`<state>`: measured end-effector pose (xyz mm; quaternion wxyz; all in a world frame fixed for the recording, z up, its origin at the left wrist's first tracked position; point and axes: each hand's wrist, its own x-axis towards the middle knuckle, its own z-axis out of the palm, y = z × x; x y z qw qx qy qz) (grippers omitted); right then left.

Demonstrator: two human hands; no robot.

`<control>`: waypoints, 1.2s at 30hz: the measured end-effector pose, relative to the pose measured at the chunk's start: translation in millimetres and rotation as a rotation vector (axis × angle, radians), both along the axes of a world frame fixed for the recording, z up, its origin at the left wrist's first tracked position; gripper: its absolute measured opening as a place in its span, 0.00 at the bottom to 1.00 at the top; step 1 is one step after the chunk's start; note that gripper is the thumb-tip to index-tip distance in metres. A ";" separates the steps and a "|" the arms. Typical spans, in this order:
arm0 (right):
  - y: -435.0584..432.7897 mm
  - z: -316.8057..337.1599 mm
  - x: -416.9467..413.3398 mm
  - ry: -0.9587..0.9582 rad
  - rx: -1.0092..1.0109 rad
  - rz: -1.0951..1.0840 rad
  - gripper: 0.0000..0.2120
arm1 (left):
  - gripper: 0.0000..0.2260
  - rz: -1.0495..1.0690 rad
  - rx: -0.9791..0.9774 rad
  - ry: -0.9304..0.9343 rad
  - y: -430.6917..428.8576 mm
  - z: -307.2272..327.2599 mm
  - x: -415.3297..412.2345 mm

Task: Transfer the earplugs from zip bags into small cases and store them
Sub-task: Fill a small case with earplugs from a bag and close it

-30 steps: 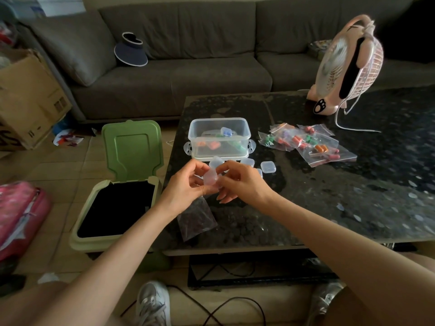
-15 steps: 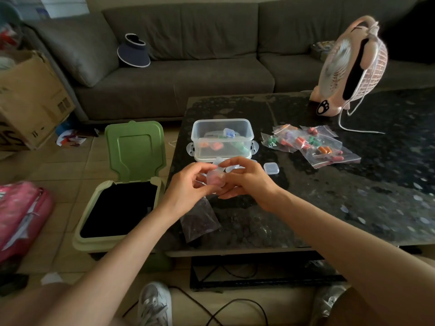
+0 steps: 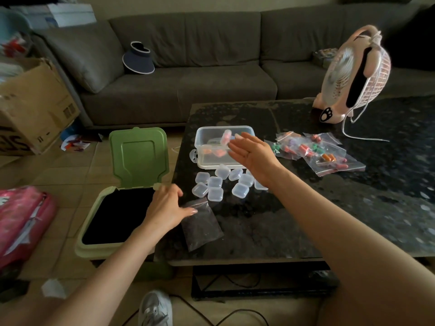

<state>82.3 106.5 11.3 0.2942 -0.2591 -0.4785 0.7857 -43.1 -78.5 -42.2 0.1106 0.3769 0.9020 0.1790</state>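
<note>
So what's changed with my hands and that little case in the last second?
The hands parted. The right hand went forward over the clear container and let the pink-filled small case go; the left hand dropped onto the empty zip bag. Filled bags, spare cases and fan stayed put.

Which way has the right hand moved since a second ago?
Yes: the right hand went forward, away from the person, from in front of the clear box to over its right end, fingers spread.

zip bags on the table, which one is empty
The flat zip bag by the left hand; the other bags, right of the storage box, hold coloured earplugs.
</note>
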 end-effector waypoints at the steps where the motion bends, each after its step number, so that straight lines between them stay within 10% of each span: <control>1: 0.6 0.4 -2.2 -0.003 0.006 0.023 0.27 | 0.23 -0.001 -0.003 -0.012 0.0 -2.2 -0.7; 6: -5.2 -4.2 -2.2 -0.140 0.103 0.036 0.18 | 0.08 -0.037 0.013 -0.024 0.8 -1.0 0.6; 15: -24.8 -4.6 8.8 -0.293 0.375 0.187 0.12 | 0.11 0.408 0.399 -0.014 -32.6 13.9 -83.1; 24: -30.8 -8.1 16.4 -0.329 0.462 0.245 0.10 | 0.12 0.683 0.132 -0.117 -65.3 -64.4 -141.7; 30: -27.7 -8.8 23.6 -0.365 0.495 0.232 0.09 | 0.34 0.553 -0.137 -0.243 -52.0 -59.7 -116.0; 36: -20.9 -6.6 31.7 -0.415 0.529 0.193 0.10 | 0.23 0.237 0.129 0.004 -12.9 6.6 -57.8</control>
